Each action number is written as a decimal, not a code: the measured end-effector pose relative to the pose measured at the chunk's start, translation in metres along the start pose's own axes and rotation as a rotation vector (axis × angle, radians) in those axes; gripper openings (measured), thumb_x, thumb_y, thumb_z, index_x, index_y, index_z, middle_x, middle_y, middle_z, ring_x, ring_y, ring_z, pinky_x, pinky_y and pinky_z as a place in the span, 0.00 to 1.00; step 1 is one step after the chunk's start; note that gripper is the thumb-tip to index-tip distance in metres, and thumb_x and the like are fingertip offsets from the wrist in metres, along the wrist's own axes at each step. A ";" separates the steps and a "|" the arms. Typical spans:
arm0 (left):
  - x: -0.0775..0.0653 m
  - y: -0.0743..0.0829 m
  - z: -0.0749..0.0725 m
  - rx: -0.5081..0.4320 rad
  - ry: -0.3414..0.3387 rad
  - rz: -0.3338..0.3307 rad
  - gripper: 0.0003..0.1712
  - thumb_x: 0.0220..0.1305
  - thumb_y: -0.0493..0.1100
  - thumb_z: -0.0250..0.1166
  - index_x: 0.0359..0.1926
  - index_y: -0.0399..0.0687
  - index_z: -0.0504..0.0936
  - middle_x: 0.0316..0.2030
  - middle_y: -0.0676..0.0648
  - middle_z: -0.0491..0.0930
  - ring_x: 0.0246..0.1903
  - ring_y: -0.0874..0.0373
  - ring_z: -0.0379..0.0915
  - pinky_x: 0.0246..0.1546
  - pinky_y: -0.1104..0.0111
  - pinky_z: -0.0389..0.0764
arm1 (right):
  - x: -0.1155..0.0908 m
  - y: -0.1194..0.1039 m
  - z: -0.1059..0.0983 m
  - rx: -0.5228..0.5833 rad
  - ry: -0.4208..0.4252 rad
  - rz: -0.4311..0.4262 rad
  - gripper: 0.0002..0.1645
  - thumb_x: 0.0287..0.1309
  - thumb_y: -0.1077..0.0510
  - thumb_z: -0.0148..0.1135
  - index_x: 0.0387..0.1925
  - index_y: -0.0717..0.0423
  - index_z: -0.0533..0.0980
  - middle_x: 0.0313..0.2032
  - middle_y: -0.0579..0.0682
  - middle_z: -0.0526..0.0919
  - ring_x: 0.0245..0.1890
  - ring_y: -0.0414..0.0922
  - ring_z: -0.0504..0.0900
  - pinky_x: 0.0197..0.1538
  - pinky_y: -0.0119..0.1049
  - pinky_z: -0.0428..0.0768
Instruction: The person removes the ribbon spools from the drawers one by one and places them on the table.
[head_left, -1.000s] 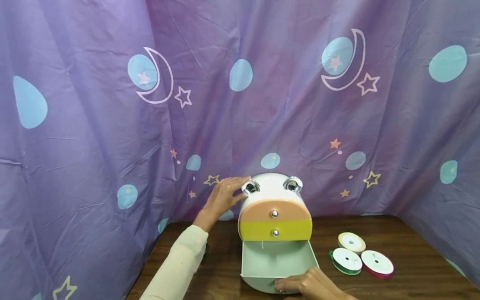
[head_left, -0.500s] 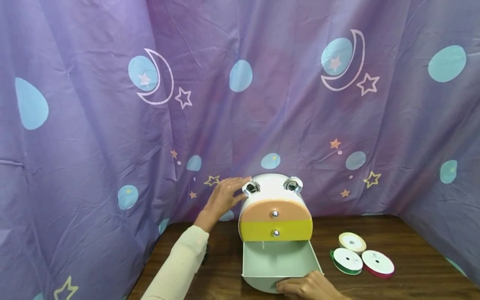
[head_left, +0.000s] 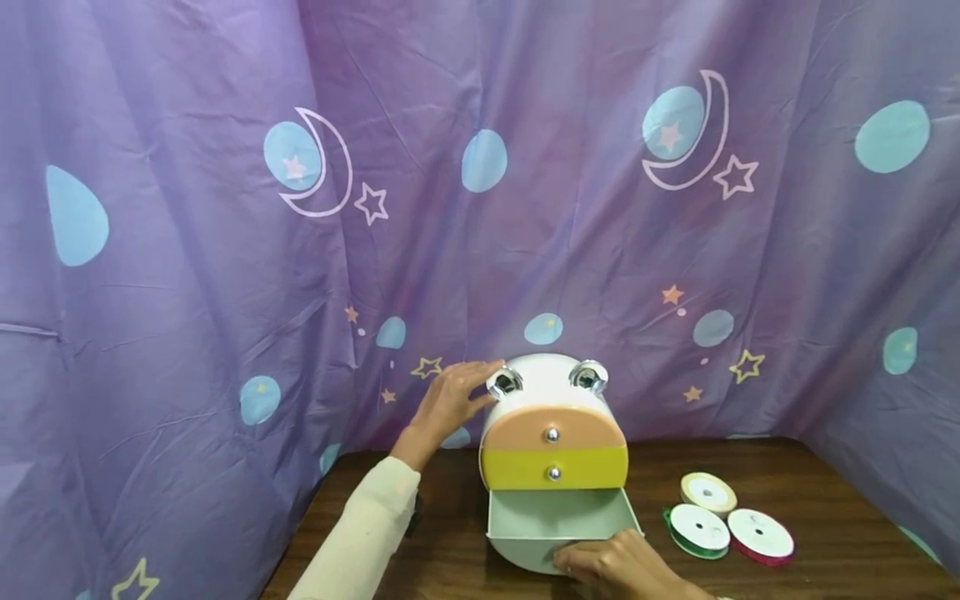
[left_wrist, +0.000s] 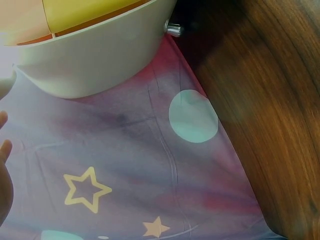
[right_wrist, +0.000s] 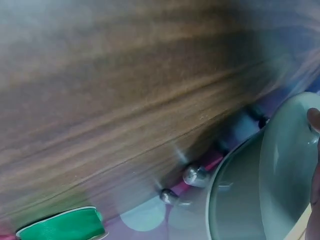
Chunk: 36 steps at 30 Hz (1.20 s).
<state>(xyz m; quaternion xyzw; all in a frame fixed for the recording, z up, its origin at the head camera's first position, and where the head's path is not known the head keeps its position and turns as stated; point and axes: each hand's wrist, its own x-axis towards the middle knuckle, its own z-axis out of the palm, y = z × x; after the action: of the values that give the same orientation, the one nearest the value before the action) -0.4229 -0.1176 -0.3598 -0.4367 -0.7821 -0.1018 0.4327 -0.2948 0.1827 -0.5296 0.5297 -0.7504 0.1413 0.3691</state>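
A white frog-faced drawer box (head_left: 546, 383) stands on the table, with silver-ringed eyes and peach (head_left: 517, 429) and yellow (head_left: 517, 468) drawers closed. Its pale green bottom drawer (head_left: 521, 553) is pulled out, and the inside that shows holds nothing. My right hand (head_left: 618, 560) pinches the knob at the front of that drawer; the fingers hide the knob in the head view. At the box's upper left, my left hand (head_left: 450, 398) touches the side of the left eye (head_left: 505, 382) with extended fingers and the thumb lower down. Only bits of its fingers (left_wrist: 5, 150) show in the left wrist view.
Three ribbon spools lie right of the box: cream (head_left: 708, 493), green (head_left: 699, 531) and dark pink (head_left: 761, 535). A purple curtain (head_left: 600, 250) with moons and stars hangs behind the brown wooden table (head_left: 832, 517). Something small and dark sits behind the left forearm.
The bottom drawer has slid part of the way inward, the right hand moving with it. My left hand has stayed at the eye. The whole head view has shifted slightly.
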 end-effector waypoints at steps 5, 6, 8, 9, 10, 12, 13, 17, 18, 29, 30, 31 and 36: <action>-0.001 0.002 0.003 -0.020 -0.003 -0.014 0.38 0.52 0.41 0.83 0.65 0.46 0.82 0.58 0.47 0.85 0.54 0.50 0.84 0.62 0.58 0.81 | -0.001 0.011 0.008 -0.030 0.009 0.032 0.18 0.49 0.57 0.81 0.39 0.34 0.84 0.33 0.24 0.83 0.25 0.20 0.73 0.23 0.17 0.74; -0.001 0.003 0.003 -0.019 -0.001 -0.013 0.38 0.51 0.41 0.83 0.65 0.46 0.82 0.58 0.47 0.85 0.54 0.50 0.84 0.62 0.57 0.81 | -0.001 0.014 0.009 -0.032 0.012 0.042 0.17 0.51 0.56 0.80 0.39 0.34 0.83 0.35 0.23 0.84 0.26 0.20 0.74 0.24 0.18 0.76; -0.002 0.003 0.004 -0.019 -0.001 -0.010 0.38 0.51 0.42 0.83 0.65 0.46 0.82 0.57 0.46 0.85 0.54 0.50 0.84 0.61 0.57 0.82 | -0.002 0.019 0.012 -0.037 0.017 0.058 0.16 0.52 0.54 0.80 0.39 0.32 0.83 0.36 0.22 0.84 0.28 0.20 0.75 0.27 0.19 0.78; -0.002 0.003 0.004 -0.018 -0.003 -0.009 0.38 0.52 0.42 0.83 0.65 0.45 0.82 0.57 0.46 0.86 0.54 0.50 0.84 0.61 0.57 0.82 | -0.003 0.022 0.014 -0.043 0.020 0.068 0.16 0.52 0.53 0.80 0.39 0.31 0.83 0.36 0.21 0.84 0.28 0.19 0.74 0.27 0.19 0.79; -0.002 0.004 0.004 -0.018 -0.006 -0.007 0.38 0.52 0.42 0.83 0.65 0.46 0.82 0.57 0.46 0.86 0.54 0.50 0.84 0.61 0.57 0.82 | -0.003 0.024 0.015 -0.047 0.021 0.072 0.15 0.52 0.53 0.80 0.39 0.31 0.83 0.36 0.21 0.84 0.28 0.19 0.72 0.28 0.18 0.79; -0.002 0.004 0.004 -0.013 -0.011 -0.008 0.38 0.52 0.42 0.83 0.65 0.46 0.82 0.57 0.46 0.86 0.54 0.50 0.84 0.61 0.58 0.82 | -0.003 0.030 0.018 -0.039 0.028 0.069 0.16 0.51 0.54 0.80 0.39 0.31 0.84 0.37 0.21 0.85 0.29 0.19 0.73 0.29 0.18 0.80; -0.002 0.004 0.003 -0.015 -0.015 -0.011 0.38 0.52 0.42 0.83 0.65 0.46 0.82 0.57 0.46 0.86 0.54 0.50 0.84 0.61 0.58 0.82 | -0.002 0.033 0.020 -0.040 0.035 0.065 0.17 0.51 0.54 0.80 0.40 0.32 0.84 0.38 0.22 0.85 0.29 0.19 0.74 0.29 0.18 0.80; -0.001 0.003 0.001 -0.004 -0.020 -0.020 0.38 0.52 0.42 0.83 0.66 0.47 0.82 0.57 0.46 0.86 0.54 0.50 0.84 0.61 0.58 0.82 | 0.000 0.045 0.028 -0.050 0.068 0.055 0.19 0.46 0.55 0.83 0.40 0.33 0.85 0.39 0.24 0.87 0.30 0.22 0.81 0.28 0.20 0.81; -0.001 0.003 0.000 -0.002 -0.020 -0.022 0.38 0.53 0.43 0.83 0.66 0.47 0.82 0.57 0.47 0.86 0.54 0.50 0.84 0.62 0.59 0.82 | 0.001 0.048 0.030 -0.062 0.074 0.055 0.19 0.46 0.55 0.83 0.40 0.33 0.85 0.39 0.24 0.87 0.30 0.23 0.82 0.28 0.20 0.81; 0.001 0.001 -0.002 0.002 -0.027 -0.031 0.38 0.53 0.43 0.82 0.66 0.46 0.81 0.58 0.45 0.85 0.56 0.49 0.84 0.62 0.57 0.81 | 0.006 0.065 0.038 -0.099 0.057 0.086 0.20 0.45 0.54 0.83 0.41 0.33 0.87 0.40 0.26 0.88 0.31 0.27 0.85 0.29 0.22 0.82; 0.001 0.001 -0.002 0.001 -0.030 -0.033 0.38 0.53 0.42 0.82 0.66 0.47 0.81 0.58 0.46 0.85 0.56 0.49 0.84 0.63 0.58 0.81 | 0.006 0.066 0.038 -0.101 0.054 0.089 0.20 0.45 0.54 0.83 0.41 0.33 0.87 0.40 0.26 0.88 0.31 0.27 0.85 0.28 0.22 0.82; 0.001 0.001 -0.002 0.003 -0.033 -0.036 0.38 0.54 0.43 0.82 0.66 0.47 0.81 0.58 0.46 0.85 0.56 0.50 0.83 0.63 0.58 0.81 | 0.006 0.066 0.038 -0.100 0.052 0.091 0.20 0.46 0.54 0.83 0.41 0.33 0.87 0.40 0.26 0.88 0.30 0.27 0.85 0.28 0.22 0.82; 0.001 0.000 0.000 0.003 -0.053 -0.049 0.38 0.56 0.45 0.81 0.68 0.49 0.80 0.60 0.48 0.84 0.57 0.52 0.83 0.65 0.61 0.79 | 0.008 0.065 0.038 -0.087 0.040 0.101 0.19 0.46 0.55 0.83 0.41 0.33 0.87 0.39 0.26 0.89 0.28 0.25 0.83 0.26 0.20 0.80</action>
<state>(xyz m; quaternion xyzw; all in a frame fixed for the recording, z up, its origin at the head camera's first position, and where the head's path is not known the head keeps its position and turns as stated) -0.4232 -0.1172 -0.3592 -0.4195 -0.8039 -0.0993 0.4098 -0.3701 0.1805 -0.5384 0.4716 -0.7742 0.1374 0.3991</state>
